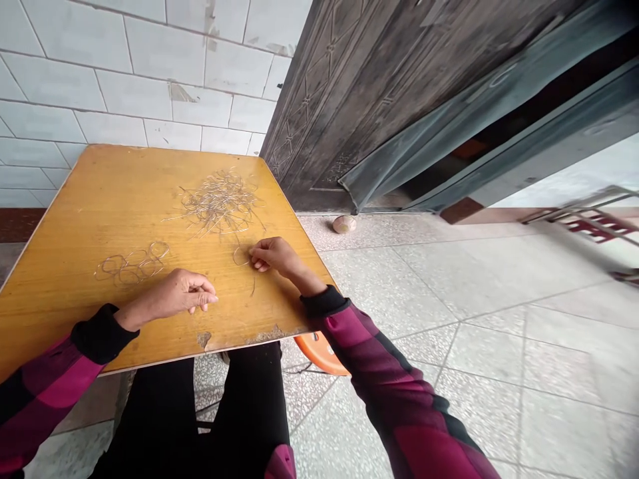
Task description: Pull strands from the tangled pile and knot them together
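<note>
My right hand rests on the yellow wooden tabletop, its fingertips pinched on a thin wire loop. Just beyond lies a tangled pile of fine silvery wire. My left hand hovers near the chipped front edge, fingers drawn together, with nothing visible in them. To its far left, several linked wire rings lie flat on the table. A short wire scrap lies below my right hand.
Dark, embossed metal door leaves stand at the right of the tiled wall. A pale round stone sits on the speckled tile floor. An orange stool and my black-clad legs are below the table edge.
</note>
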`<state>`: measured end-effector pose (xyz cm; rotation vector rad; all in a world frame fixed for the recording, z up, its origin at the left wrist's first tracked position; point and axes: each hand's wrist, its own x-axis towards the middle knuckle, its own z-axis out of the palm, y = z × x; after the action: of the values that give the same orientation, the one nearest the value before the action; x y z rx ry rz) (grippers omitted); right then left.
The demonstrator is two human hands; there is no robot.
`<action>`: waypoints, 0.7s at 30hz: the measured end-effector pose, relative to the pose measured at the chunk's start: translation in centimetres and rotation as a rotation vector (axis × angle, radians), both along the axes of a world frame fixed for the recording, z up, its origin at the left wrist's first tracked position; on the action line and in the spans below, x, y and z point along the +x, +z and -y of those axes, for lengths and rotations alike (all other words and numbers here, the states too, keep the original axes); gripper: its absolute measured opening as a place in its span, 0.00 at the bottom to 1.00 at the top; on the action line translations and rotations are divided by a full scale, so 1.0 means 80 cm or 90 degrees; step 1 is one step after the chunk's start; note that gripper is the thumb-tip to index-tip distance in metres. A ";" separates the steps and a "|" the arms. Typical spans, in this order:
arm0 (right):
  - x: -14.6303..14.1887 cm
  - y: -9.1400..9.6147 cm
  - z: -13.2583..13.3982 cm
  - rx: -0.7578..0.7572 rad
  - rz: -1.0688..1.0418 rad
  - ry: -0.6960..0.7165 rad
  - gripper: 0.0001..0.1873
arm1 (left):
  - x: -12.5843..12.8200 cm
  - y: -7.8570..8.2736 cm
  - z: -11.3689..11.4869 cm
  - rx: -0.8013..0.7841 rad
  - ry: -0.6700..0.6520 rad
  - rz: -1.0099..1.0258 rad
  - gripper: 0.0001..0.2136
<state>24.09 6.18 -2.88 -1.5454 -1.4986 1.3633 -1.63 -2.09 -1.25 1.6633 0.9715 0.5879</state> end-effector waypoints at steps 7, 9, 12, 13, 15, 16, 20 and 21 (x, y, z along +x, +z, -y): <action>0.022 0.019 0.010 0.095 0.107 -0.007 0.04 | -0.015 0.008 -0.011 0.054 0.079 0.028 0.08; 0.022 0.023 0.015 0.158 0.163 0.014 0.04 | -0.027 0.017 -0.017 0.130 0.174 0.032 0.08; 0.010 0.031 0.023 0.239 0.210 0.081 0.06 | -0.053 0.027 -0.031 0.234 0.359 0.013 0.07; 0.002 0.035 0.027 0.257 0.215 0.107 0.07 | -0.063 0.028 -0.037 0.262 0.410 0.004 0.07; -0.019 0.045 0.034 0.293 0.216 0.156 0.08 | -0.084 0.027 -0.047 0.300 0.475 -0.033 0.06; -0.032 0.050 0.038 0.311 0.212 0.183 0.08 | -0.093 0.025 -0.052 0.307 0.489 -0.062 0.06; -0.089 0.069 0.051 0.411 0.189 0.255 0.08 | -0.114 0.014 -0.063 0.309 0.404 -0.237 0.04; -0.103 0.071 0.052 0.432 0.184 0.271 0.08 | -0.115 0.013 -0.063 0.313 0.372 -0.290 0.04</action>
<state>15.88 1.99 2.81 -1.0430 -2.2635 0.6993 -10.86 2.94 -0.23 1.9939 1.7858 0.9075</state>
